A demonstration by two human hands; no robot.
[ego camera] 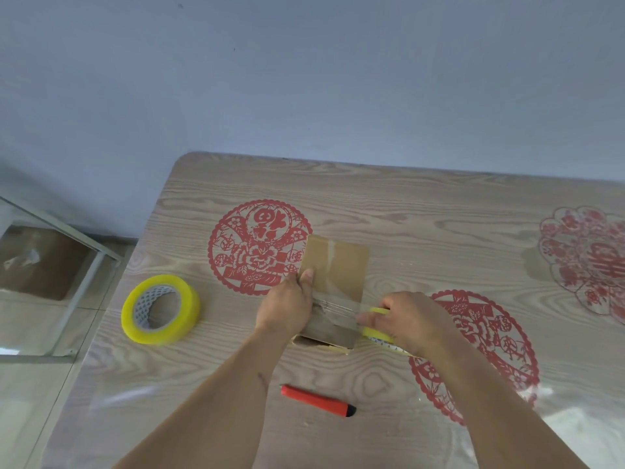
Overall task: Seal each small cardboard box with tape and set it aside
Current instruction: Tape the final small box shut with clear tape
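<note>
A small flat cardboard box (338, 265) lies in the middle of the table, with a clear tape strip running down its top. My left hand (291, 306) holds the box's left edge, thumb pressed on top. My right hand (409, 319) grips a yellow tape roll (377, 330) at the box's right side. A clear band of tape (334, 311) stretches from that roll across the near part of the box to my left hand.
A second, larger yellow tape roll (160, 309) lies on the table to the left. A red utility knife (318, 400) lies near the front edge. Red paper-cut decorations (258, 245) sit under the table's clear cover. A glass-topped stand (50, 265) stands off the table's left.
</note>
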